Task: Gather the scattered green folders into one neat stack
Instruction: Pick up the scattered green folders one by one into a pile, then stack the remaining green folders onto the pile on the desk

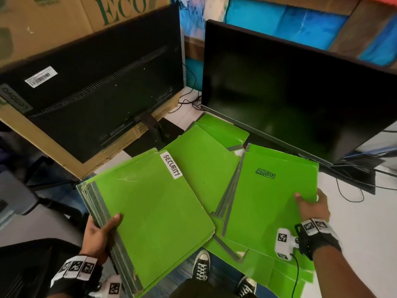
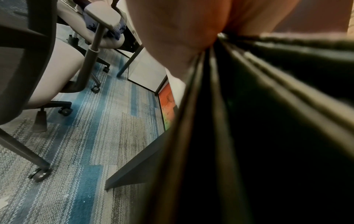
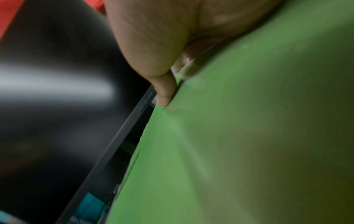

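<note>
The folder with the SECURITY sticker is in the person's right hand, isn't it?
Not quite. The folder with the SECURITY sticker tops the bundle gripped by the left hand, as the head view shows. The right hand holds a different folder, the one with a scribble.

It was an office: 2 dark monitors stood on a white desk, wheeled office chairs sat on patterned carpet, and cardboard boxes stood behind.

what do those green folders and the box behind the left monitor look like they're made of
Green folders: probably thin plastic or coated card, smooth with a slight sheen; light streaks show on the covers, with grey spine strips. Box: brown corrugated cardboard, matte, with printed green lettering.
</note>
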Demonstrator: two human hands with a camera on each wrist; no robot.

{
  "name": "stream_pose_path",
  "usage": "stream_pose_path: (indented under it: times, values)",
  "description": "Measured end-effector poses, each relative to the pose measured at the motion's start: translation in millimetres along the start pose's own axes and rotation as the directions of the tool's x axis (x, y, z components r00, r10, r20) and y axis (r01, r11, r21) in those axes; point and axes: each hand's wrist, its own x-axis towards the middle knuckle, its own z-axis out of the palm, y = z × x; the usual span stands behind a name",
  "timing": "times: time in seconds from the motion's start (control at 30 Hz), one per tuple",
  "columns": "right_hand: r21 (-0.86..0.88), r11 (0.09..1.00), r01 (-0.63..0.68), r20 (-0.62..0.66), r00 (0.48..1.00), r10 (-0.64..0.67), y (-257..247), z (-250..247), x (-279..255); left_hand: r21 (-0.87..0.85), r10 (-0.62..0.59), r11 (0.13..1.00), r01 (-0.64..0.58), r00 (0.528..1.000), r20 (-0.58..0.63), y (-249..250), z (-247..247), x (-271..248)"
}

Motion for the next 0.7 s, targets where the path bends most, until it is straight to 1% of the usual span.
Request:
stream_pose_path:
  times: [0.07,0.1,0.2,0.27,0.33,0.4,0.47,0.53,0.6,0.7]
  values:
    - [0.056,0.997,0.055,0.092,0.994,-0.06,6.1,-8.8,1.8,-0.004,0.005,1.0,-0.005,1.0,0.0,6.3,3.1,-1.0]
    - [0.075,0.996,0.055,0.156,0.985,-0.067,10.0,-12.1,5.6,-0.005,0.009,1.0,-0.009,1.0,0.011,9.6,5.9,-1.9]
    - [0.139,0.989,0.06,0.293,0.951,-0.099,28.0,-14.4,26.3,-0.017,0.023,1.0,-0.022,0.998,0.058,18.9,16.3,-4.5]
    - [0.234,0.968,0.089,0.353,0.92,-0.17,14.2,-16.8,17.8,-0.028,0.024,0.999,-0.021,0.995,0.094,24.8,27.8,-7.5]
    - [0.295,0.946,0.135,0.388,0.888,-0.247,-16.7,-17.6,-8.7,-0.04,0.026,0.999,-0.021,0.99,0.137,29.0,43.7,-10.3]
    - [0.319,0.93,0.184,0.431,0.845,-0.315,-34.4,-11.2,-23.1,-0.041,0.028,0.999,-0.02,0.98,0.199,32.7,65.6,-14.7]
    - [0.319,0.922,0.219,0.438,0.829,-0.348,-43.7,-5.3,-32.7,-0.033,0.015,0.999,-0.006,0.967,0.256,38.3,92.9,-23.9]
    - [0.281,0.925,0.257,0.427,0.829,-0.36,-46.2,-0.2,-34.3,-0.049,0.015,0.999,0.002,0.943,0.332,43.6,122.1,-36.0]
    - [0.231,0.929,0.289,0.423,0.83,-0.364,-43.6,1.1,-32.2,-0.09,0.022,0.996,0.017,0.907,0.421,47.5,149.5,-49.1]
    - [0.165,0.947,0.277,0.423,0.847,-0.322,-32.8,-5.1,-29.9,-0.11,0.012,0.992,0.056,0.841,0.541,50.7,185.2,-68.1]
